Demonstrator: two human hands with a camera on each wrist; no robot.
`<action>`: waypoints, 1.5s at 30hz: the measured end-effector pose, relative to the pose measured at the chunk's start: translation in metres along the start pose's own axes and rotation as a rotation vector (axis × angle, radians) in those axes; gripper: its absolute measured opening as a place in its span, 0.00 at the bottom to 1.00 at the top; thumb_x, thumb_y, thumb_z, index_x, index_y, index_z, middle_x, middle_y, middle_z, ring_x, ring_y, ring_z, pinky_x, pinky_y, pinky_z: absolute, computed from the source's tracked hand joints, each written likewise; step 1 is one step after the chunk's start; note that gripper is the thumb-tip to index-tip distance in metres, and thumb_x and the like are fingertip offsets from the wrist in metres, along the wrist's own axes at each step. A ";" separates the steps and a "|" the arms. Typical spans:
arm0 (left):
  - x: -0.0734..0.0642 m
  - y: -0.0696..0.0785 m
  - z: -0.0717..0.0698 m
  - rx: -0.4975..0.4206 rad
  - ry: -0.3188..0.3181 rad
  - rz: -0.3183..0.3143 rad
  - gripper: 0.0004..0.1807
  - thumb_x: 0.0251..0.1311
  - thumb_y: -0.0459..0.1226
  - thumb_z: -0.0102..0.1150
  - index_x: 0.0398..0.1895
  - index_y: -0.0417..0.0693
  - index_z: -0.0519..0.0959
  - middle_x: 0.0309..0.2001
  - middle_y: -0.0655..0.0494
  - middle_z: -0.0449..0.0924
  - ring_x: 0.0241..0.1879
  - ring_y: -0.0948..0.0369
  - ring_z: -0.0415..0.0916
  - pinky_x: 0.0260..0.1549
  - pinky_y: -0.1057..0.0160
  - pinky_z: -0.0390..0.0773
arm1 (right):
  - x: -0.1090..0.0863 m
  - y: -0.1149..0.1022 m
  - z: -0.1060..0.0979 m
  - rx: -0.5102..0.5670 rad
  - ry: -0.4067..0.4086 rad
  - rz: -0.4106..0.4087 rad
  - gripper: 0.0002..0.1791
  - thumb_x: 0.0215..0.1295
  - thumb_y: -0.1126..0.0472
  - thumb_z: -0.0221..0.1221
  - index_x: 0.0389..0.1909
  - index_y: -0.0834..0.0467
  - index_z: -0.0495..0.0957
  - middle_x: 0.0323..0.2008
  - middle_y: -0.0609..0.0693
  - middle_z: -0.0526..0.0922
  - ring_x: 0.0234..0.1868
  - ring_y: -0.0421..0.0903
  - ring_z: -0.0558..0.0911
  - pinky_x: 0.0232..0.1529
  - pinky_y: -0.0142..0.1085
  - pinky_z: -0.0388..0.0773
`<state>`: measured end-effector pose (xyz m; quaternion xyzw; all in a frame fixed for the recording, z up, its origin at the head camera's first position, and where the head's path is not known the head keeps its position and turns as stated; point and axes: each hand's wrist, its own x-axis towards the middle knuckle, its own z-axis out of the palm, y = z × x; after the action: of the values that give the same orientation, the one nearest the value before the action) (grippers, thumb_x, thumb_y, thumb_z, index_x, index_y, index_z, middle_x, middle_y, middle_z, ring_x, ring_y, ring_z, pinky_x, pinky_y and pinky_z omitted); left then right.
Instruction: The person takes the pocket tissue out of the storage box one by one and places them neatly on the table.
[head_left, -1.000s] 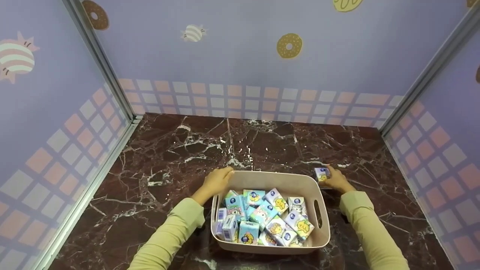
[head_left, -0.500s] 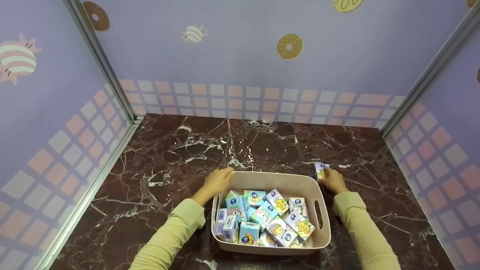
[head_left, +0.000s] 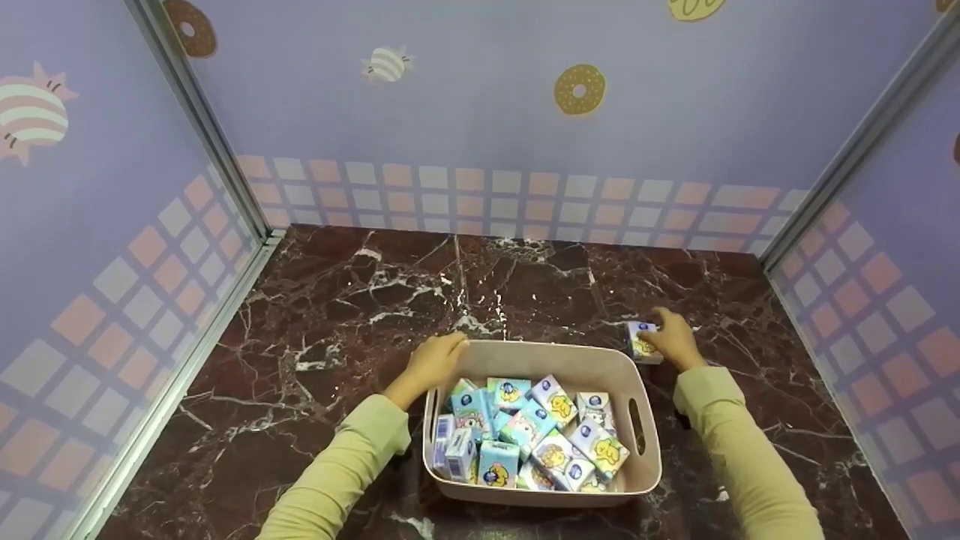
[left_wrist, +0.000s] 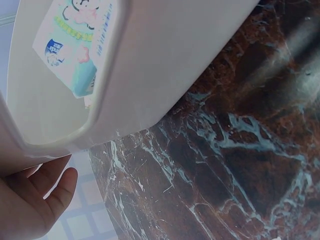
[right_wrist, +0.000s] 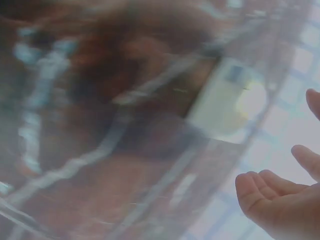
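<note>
A beige plastic basket [head_left: 540, 499] stands on the dark marbled surface, holding several small tissue packs [head_left: 529, 427] in blue and lilac wrapping. At its far left corner my left hand [head_left: 435, 361] grips the rim; the left wrist view shows the fingers [left_wrist: 61, 192] curled at the basket's edge beside the handle slot. One lilac-and-white tissue pack [head_left: 643, 343] lies outside, just beyond the basket's far right corner. My right hand [head_left: 673, 341] is spread right beside that pack, thumb and fingers apart. In the right wrist view the pack [right_wrist: 227, 102], blurred, shows apart from the fingers [right_wrist: 255, 192].
Lilac panels with printed sweets and doughnuts [head_left: 579, 89] close off the back and both sides. Grey metal posts [head_left: 206, 120] stand at the corners. The marbled surface [head_left: 360, 292] extends behind the basket to the back panel.
My right hand has let go of the lilac tissue pack and drawn off slightly, fingers spreading. The pack has shifted a little away from me. My left hand and the basket have stayed put.
</note>
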<state>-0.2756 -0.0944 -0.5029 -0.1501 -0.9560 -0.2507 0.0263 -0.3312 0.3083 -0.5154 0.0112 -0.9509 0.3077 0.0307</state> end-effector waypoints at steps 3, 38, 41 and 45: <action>0.000 -0.001 0.000 0.004 0.011 0.009 0.12 0.64 0.45 0.40 0.28 0.50 0.71 0.24 0.52 0.74 0.32 0.48 0.75 0.25 0.52 0.69 | 0.004 -0.018 -0.013 0.065 0.006 -0.008 0.31 0.52 0.63 0.58 0.56 0.71 0.61 0.53 0.73 0.66 0.55 0.67 0.65 0.55 0.54 0.59; 0.000 -0.001 0.000 -0.013 0.007 0.005 0.12 0.64 0.44 0.41 0.29 0.49 0.71 0.27 0.50 0.77 0.31 0.49 0.75 0.26 0.53 0.70 | -0.074 -0.171 0.051 -0.091 -0.868 -0.127 0.34 0.51 0.54 0.61 0.57 0.58 0.60 0.50 0.60 0.71 0.33 0.53 0.77 0.28 0.47 0.76; 0.000 -0.001 0.000 -0.022 0.009 0.014 0.12 0.64 0.43 0.41 0.26 0.50 0.70 0.21 0.53 0.71 0.26 0.52 0.72 0.23 0.56 0.67 | -0.077 -0.171 0.058 -0.127 -0.898 -0.087 0.34 0.52 0.53 0.60 0.58 0.59 0.58 0.49 0.59 0.70 0.33 0.50 0.76 0.29 0.51 0.76; 0.001 -0.001 0.000 -0.028 0.005 0.016 0.12 0.64 0.43 0.41 0.26 0.50 0.70 0.17 0.57 0.64 0.23 0.55 0.68 0.22 0.58 0.64 | -0.082 -0.171 0.065 -0.142 -0.901 -0.037 0.36 0.52 0.53 0.61 0.59 0.59 0.56 0.36 0.55 0.72 0.26 0.47 0.73 0.30 0.52 0.76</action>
<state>-0.2765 -0.0951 -0.5028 -0.1574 -0.9512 -0.2640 0.0284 -0.2462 0.1323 -0.4733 0.1587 -0.8878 0.2055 -0.3800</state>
